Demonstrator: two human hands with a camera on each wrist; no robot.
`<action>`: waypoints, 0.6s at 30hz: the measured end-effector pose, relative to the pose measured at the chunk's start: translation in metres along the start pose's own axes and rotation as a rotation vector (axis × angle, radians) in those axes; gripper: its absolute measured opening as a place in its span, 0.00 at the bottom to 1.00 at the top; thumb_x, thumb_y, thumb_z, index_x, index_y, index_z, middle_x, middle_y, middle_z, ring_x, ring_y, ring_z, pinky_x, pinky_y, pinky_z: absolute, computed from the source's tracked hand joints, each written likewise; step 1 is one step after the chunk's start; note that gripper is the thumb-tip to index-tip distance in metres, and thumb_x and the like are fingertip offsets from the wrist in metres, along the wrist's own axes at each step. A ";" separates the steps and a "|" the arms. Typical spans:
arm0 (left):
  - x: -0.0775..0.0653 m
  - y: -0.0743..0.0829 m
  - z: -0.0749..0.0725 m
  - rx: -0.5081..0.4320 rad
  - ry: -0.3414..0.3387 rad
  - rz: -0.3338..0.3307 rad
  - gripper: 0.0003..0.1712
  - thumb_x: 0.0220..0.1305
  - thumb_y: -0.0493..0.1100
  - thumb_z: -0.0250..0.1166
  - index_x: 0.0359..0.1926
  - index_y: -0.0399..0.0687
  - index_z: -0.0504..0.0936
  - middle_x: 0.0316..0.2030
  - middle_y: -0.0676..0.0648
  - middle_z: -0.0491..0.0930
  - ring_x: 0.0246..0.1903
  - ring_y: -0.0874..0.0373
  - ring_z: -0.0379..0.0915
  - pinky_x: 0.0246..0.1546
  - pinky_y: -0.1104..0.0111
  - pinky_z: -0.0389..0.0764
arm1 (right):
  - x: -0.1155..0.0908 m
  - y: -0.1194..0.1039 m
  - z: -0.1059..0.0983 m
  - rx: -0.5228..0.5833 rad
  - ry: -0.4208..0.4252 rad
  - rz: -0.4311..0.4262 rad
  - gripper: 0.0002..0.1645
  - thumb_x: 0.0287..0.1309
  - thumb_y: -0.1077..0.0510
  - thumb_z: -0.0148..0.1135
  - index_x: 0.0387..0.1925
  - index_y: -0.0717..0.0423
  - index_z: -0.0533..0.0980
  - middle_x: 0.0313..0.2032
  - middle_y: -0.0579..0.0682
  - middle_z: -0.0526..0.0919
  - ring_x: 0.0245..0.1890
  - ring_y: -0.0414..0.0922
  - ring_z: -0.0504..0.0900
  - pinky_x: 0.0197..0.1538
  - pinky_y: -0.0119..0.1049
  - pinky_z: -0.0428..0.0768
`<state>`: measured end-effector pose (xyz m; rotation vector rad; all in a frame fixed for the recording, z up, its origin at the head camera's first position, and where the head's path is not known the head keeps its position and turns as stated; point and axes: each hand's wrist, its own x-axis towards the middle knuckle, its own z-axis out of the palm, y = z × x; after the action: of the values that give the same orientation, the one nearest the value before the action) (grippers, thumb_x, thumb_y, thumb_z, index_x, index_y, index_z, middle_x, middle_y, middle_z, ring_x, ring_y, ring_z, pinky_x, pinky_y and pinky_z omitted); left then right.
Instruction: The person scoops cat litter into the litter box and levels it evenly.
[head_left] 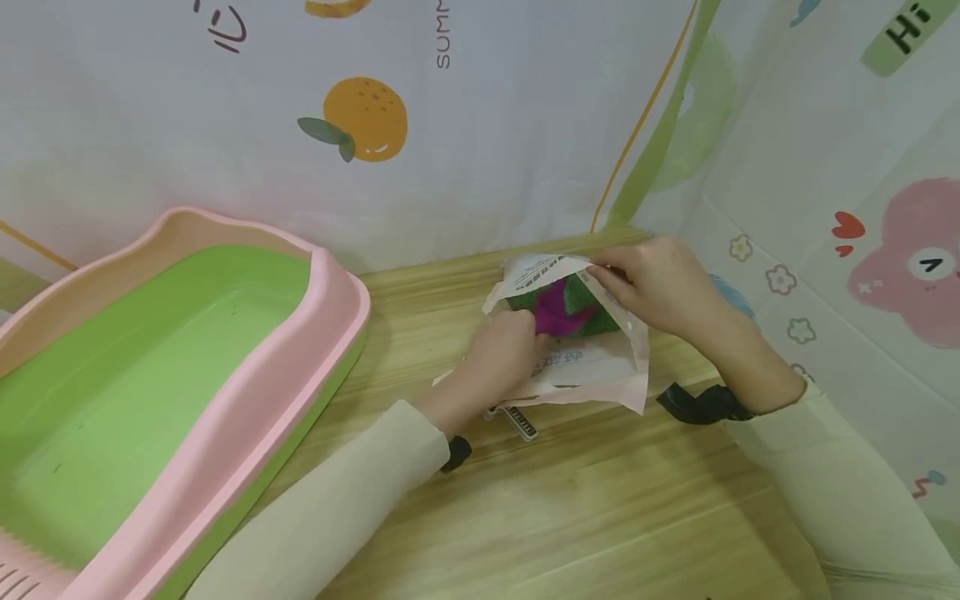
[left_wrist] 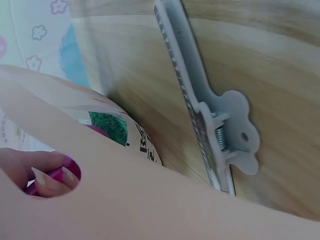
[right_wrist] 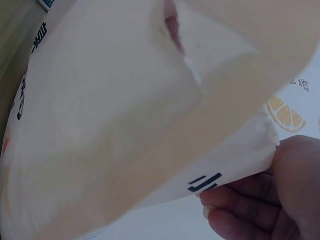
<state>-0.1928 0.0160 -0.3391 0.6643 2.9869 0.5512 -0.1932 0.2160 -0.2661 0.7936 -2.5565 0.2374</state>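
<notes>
Nearest on the counter (head_left: 562, 533): grey clip (head_left: 519, 423), lying apart from both hands, just this side of the bag (head_left: 600, 392), w/ its long axis slanting near-right to far-left in the head view. Bag lies approx. flat, mouth toward the person, lower wall down, upper edge lifted.

Next, L hand (head_left: 508, 346) at the L side of the mouth, fingers curled round the magenta thing (head_left: 558, 315); L wrist cam shows the grip. Key relation: magenta thing runs fwd & R from the L fingertips, inside the mouth, so L hand is nearer and is the one on it. Long axis can't be told: one end's under the fingers, rest spreads in 2 directions. Soft or stiff, can't tell either.

Green thing (head_left: 596, 323) lies round & behind it, touching, also in the bag.

Farther, R hand (head_left: 656, 279) pinches the bag's upper edge, R side, well off the magenta thing.

Tray (head_left: 337, 296), pink rim, is L of the bag, apart. Behind all: printed sheet (head_left: 487, 167).
</notes>
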 end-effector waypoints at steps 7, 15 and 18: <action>-0.012 -0.007 -0.002 -0.052 0.030 -0.094 0.20 0.75 0.53 0.59 0.45 0.38 0.80 0.34 0.43 0.83 0.26 0.55 0.76 0.21 0.65 0.76 | 0.000 0.000 0.000 -0.001 -0.001 -0.001 0.08 0.65 0.59 0.65 0.35 0.60 0.86 0.21 0.51 0.85 0.16 0.42 0.72 0.25 0.38 0.70; -0.022 -0.022 -0.002 -0.144 0.075 -0.058 0.13 0.74 0.50 0.61 0.40 0.45 0.74 0.25 0.47 0.76 0.23 0.55 0.71 0.20 0.68 0.69 | 0.002 0.002 0.001 -0.011 -0.010 0.010 0.10 0.66 0.58 0.65 0.36 0.61 0.86 0.22 0.53 0.86 0.18 0.43 0.73 0.26 0.41 0.72; -0.026 -0.025 -0.002 -0.144 0.076 -0.053 0.13 0.74 0.50 0.60 0.39 0.45 0.74 0.25 0.46 0.75 0.23 0.55 0.70 0.20 0.68 0.67 | 0.002 0.003 0.001 -0.018 -0.007 0.007 0.09 0.65 0.58 0.65 0.35 0.61 0.86 0.22 0.53 0.86 0.18 0.43 0.73 0.26 0.40 0.71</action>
<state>-0.1795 -0.0164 -0.3468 0.5634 2.9863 0.7963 -0.1970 0.2167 -0.2663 0.7804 -2.5652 0.2142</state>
